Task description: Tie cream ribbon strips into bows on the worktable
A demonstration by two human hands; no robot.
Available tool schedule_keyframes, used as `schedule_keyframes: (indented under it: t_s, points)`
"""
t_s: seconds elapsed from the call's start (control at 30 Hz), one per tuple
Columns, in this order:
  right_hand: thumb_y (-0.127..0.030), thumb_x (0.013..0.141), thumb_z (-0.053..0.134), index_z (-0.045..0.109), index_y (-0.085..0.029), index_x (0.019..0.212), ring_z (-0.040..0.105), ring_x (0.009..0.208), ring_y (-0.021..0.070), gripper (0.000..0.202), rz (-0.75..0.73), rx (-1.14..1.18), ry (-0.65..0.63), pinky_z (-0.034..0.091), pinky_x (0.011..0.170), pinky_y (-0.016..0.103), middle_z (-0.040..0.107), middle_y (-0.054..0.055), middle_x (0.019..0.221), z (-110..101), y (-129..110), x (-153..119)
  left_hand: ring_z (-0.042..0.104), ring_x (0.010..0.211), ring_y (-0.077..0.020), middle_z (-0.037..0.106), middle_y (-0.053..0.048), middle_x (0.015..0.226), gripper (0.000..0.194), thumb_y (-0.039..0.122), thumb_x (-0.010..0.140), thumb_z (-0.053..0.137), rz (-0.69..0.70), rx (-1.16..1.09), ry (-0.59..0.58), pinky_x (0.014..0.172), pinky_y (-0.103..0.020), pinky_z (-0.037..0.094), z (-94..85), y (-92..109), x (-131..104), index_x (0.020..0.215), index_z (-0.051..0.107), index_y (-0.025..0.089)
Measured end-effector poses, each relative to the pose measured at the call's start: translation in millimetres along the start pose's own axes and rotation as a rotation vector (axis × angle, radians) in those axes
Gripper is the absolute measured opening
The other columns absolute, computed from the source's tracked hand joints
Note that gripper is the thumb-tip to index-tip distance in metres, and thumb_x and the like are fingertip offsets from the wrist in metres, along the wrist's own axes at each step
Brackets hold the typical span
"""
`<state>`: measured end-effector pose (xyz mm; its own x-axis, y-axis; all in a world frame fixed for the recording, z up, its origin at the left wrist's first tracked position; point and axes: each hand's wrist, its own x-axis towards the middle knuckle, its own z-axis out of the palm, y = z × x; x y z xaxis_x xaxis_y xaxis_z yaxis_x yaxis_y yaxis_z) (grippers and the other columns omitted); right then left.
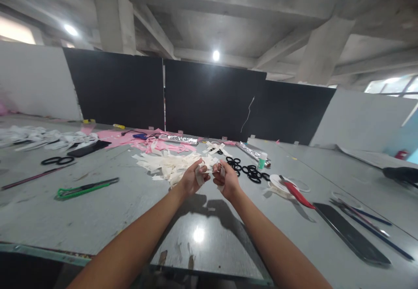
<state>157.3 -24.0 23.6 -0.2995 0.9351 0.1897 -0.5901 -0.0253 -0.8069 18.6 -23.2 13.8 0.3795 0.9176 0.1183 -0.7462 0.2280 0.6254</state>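
Note:
Above the middle of the grey table, my left hand (192,179) is closed in a pinch on a cream strip of cloth or tape (199,176). Close beside it, my right hand (229,180) pinches the same kind of strip, and a thin pale stretch runs between the two hands. Whether it is one strip or two I cannot tell. Just behind and left of my hands lies a loose pile of cream strips (168,163). Several black rings (251,171) lie to the right of my right hand, near a small bottle with a green label (262,161).
On the right lie a strip roll (280,187), a red-handled tool (298,194), a dark flat bar (351,232) and scissors (352,212). A green-handled cutter (86,188) and black-handled scissors (57,161) lie left. Pink scraps (114,138) and black panels (212,97) stretch across the back.

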Motion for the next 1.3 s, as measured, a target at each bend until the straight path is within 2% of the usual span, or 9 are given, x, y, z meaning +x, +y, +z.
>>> schedule_keyframes:
  t_s: [0.23,0.4,0.5,0.63,0.77,0.87,0.97,1.13,1.3]
  points:
    - [-0.038,0.07,0.07,0.054,-0.019,0.083,0.023,0.04,0.0009,0.028,-0.022,-0.071,-0.042,0.013,0.033,0.014,0.055,-0.005,0.075,1,-3,1,0.051,0.049,-0.0068,0.055,0.004,0.062,0.022,0.033,0.079,0.063,0.078,0.001,0.017,0.058,-0.024,0.045,-9.0,-2,6,0.071,0.052,0.016]
    - [-0.04,0.067,0.073,0.048,-0.019,0.073,0.019,0.038,0.0017,0.033,-0.048,-0.138,-0.033,0.014,0.031,0.013,0.041,-0.009,0.055,1,-3,3,0.052,0.053,-0.0057,0.058,0.005,0.068,0.018,0.027,0.074,0.07,0.125,0.06,-0.006,0.058,-0.022,0.043,-5.2,-5,2,0.078,0.055,0.017]
    - [-0.039,0.067,0.074,0.045,-0.02,0.072,0.02,0.038,0.0019,0.036,-0.082,-0.126,-0.029,0.015,0.031,0.012,0.038,-0.01,0.052,-1,-1,4,0.057,0.064,-0.0086,0.062,0.002,0.074,0.016,0.025,0.072,0.07,0.108,0.087,-0.003,0.064,-0.023,0.044,-3.3,-4,1,0.078,0.057,0.017]
    - [-0.035,0.067,0.074,0.049,-0.022,0.088,0.023,0.039,0.0018,0.036,-0.074,-0.105,-0.045,0.019,0.03,0.011,0.042,-0.009,0.059,-1,-2,2,0.061,0.075,-0.0125,0.064,0.0,0.073,0.014,0.028,0.075,0.066,0.168,0.053,0.016,0.075,-0.025,0.045,-2.2,1,2,0.075,0.06,0.016]
    - [-0.035,0.071,0.072,0.053,-0.023,0.106,0.024,0.041,0.0023,0.042,0.011,-0.127,-0.111,0.019,0.03,0.01,0.044,-0.008,0.063,1,-4,-2,0.062,0.072,-0.016,0.063,-0.002,0.065,0.013,0.022,0.076,0.058,0.169,-0.099,-0.027,0.082,-0.032,0.045,0.0,8,1,0.065,0.06,0.014]
    - [-0.036,0.071,0.072,0.056,-0.02,0.096,0.024,0.043,0.0024,0.034,0.025,-0.138,-0.105,0.018,0.029,0.01,0.044,-0.007,0.064,-1,-6,-2,0.064,0.074,-0.0201,0.066,-0.006,0.069,0.015,0.018,0.072,0.053,0.081,-0.105,-0.072,0.085,-0.037,0.045,-0.5,14,-2,0.059,0.059,0.013]
    - [-0.037,0.069,0.072,0.054,-0.019,0.081,0.026,0.043,0.0023,0.029,0.003,-0.139,-0.062,0.017,0.029,0.01,0.047,-0.006,0.067,-4,-7,1,0.065,0.082,-0.0239,0.067,-0.008,0.069,0.019,0.023,0.074,0.052,0.013,-0.037,-0.074,0.088,-0.04,0.043,-2.8,19,-3,0.064,0.063,0.012]
    - [-0.038,0.068,0.073,0.054,-0.02,0.083,0.03,0.044,0.0021,0.031,-0.013,-0.151,-0.025,0.019,0.028,0.01,0.05,-0.005,0.073,-5,-7,2,0.065,0.083,-0.0193,0.068,-0.006,0.074,0.025,0.029,0.083,0.052,0.078,0.084,-0.078,0.086,-0.033,0.044,-2.4,14,0,0.066,0.06,0.013]
    - [-0.041,0.071,0.07,0.056,-0.023,0.096,0.031,0.043,0.0026,0.034,0.035,-0.192,-0.098,0.022,0.027,0.01,0.049,-0.006,0.07,2,-5,-4,0.063,0.068,-0.0136,0.064,0.0,0.066,0.014,0.027,0.079,0.061,0.174,0.109,-0.001,0.079,-0.028,0.045,-0.5,4,3,0.082,0.064,0.014]
